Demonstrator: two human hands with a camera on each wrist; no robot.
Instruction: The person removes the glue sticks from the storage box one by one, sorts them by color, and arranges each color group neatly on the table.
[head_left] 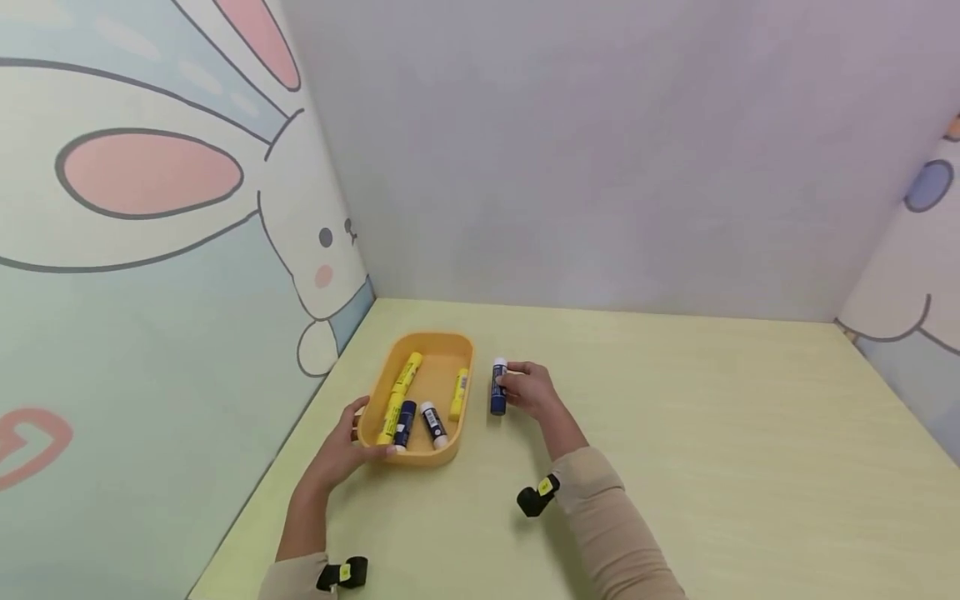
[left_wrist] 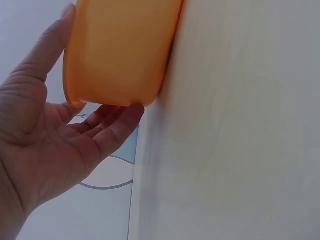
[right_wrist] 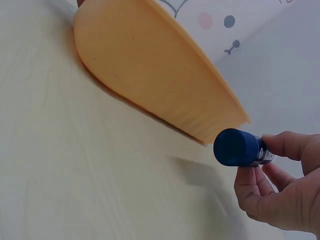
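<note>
My right hand (head_left: pixel 529 388) pinches a dark blue glue stick (head_left: pixel 498 398) with a white end between thumb and fingers, just right of an orange plastic tray (head_left: pixel 429 459). In the right wrist view the glue stick's ribbed blue end (right_wrist: pixel 231 147) faces the camera, and its shadow falls on the table. My left hand (head_left: pixel 347 446) holds the tray's near left corner, thumb along the rim and fingers against the outer side. Inside the tray lie three yellow sticks, one of them a yellow glue stick (head_left: pixel 459 395), and two dark blue ones, including a white-capped glue stick (head_left: pixel 434 425).
The tray stands on a pale wood table (head_left: pixel 675 450), near its left side. A wall (head_left: pixel 157 333) with painted rabbits borders the table on the left. A plain grey wall (head_left: pixel 600 167) rises behind, and another painted wall (head_left: pixel 911 333) stands at the right.
</note>
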